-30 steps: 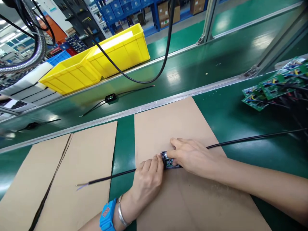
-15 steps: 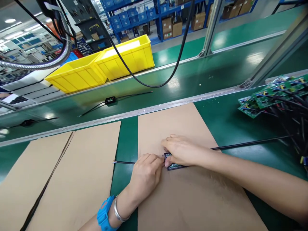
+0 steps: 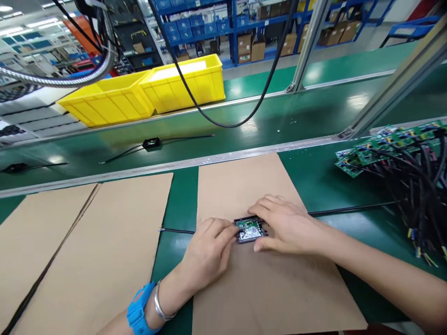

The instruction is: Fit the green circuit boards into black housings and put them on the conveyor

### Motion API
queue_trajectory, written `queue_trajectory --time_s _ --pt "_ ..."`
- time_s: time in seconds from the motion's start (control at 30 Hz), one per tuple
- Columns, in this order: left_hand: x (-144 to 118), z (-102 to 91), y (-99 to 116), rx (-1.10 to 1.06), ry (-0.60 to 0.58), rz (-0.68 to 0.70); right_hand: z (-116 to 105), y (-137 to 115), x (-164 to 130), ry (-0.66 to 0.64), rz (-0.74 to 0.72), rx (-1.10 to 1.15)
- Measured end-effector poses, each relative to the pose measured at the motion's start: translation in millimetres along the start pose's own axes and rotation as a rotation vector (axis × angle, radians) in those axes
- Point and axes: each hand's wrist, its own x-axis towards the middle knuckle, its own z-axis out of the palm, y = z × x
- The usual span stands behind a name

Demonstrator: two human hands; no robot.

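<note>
Small black module pinched between both hands at frame centre, on a cardboard sheet.

Lying flat, green board face up, long axis left-right; black cable trailing right, another lead left. Left hand fingers closed on its left edge, right hand clamped on its right side. Glossy green desk beneath; tangled circuit boards right; yellow plastic bins upper left.

Bench, green-topped, metal rail along its far edge. Two cardboard sheets lie flat on it: one at centre, one toward the left edge, a green strip between. Pile of green circuit boards with black wire leads at the right edge.
</note>
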Motion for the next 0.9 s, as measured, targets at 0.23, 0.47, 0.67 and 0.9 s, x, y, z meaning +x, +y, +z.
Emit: queue_trajectory --time_s 0.23,0.47,0.67,0.9 --pt "4 20.5 11 0.158 -0.192 0.187 21 5 -7 -0.001 0.028 0.008" --pt "8 21.8 1 0.152 -0.192 0.232 18 7 -3 -0.032 0.010 0.048" --pt "4 26.4 7 0.143 -0.183 0.188 21 3 -7 -0.047 0.041 0.043" --pt "2 27.0 7 0.171 -0.177 0.259 16 11 -12 -0.050 0.029 0.112"
